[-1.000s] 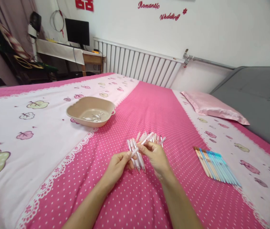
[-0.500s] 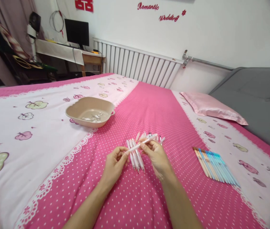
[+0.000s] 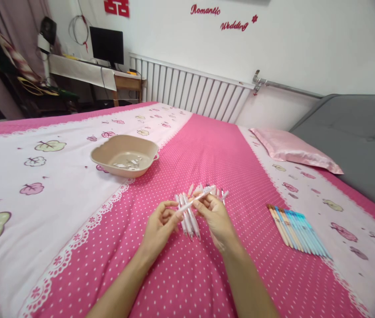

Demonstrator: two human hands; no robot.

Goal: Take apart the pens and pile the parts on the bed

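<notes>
A pale pink pen is held at a slant between my two hands, its far end up to the right. My left hand pinches the lower left end with thumb and fingers. Round the upper part of the same pen, my right hand is closed. Beneath it, several pale pink pens lie side by side on the bedspread, partly covered by the held pen. Beyond my right hand lie more pens, partly hidden by the fingers.
A beige basin with small white scraps inside stands at the left. To the right lies a row of blue and tan pens. A pink pillow rests by the grey headboard. White railings run behind the bed.
Fingers of my left hand have loosened and shifted slightly on the pen. The pen stays between both hands, and the other pens lie as before.
</notes>
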